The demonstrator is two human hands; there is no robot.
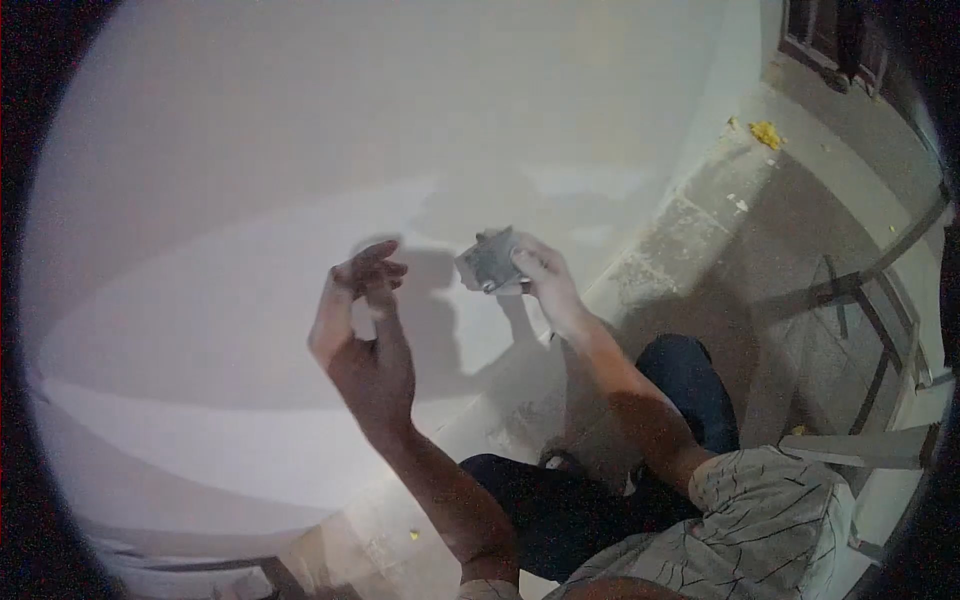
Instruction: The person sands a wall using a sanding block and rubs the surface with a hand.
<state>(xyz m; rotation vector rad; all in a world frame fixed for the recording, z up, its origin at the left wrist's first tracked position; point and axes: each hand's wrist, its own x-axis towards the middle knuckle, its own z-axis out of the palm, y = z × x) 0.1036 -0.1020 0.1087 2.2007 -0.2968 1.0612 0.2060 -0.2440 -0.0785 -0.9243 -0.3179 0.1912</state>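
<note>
My right hand (pixel 548 278) grips a grey, flat, roughly square piece (pixel 490 262) with uneven edges, in front of the pale wall. Its thumb lies over the near face; what the piece is made of cannot be made out. To the left, my left hand (pixel 365 320) is raised near the wall with the fingers loosely bent and apart, and nothing shows in it. A gap separates this hand from the grey piece. Both hands cast shadows on the wall (pixel 250 300).
Along the wall's foot runs a dusty floor (pixel 640 275) with pale flakes. A yellow crumbled heap (pixel 765 134) lies farther off. At the right stands a dark metal frame (pixel 870 320) with legs. My bent knees (pixel 690 375) are below the hands.
</note>
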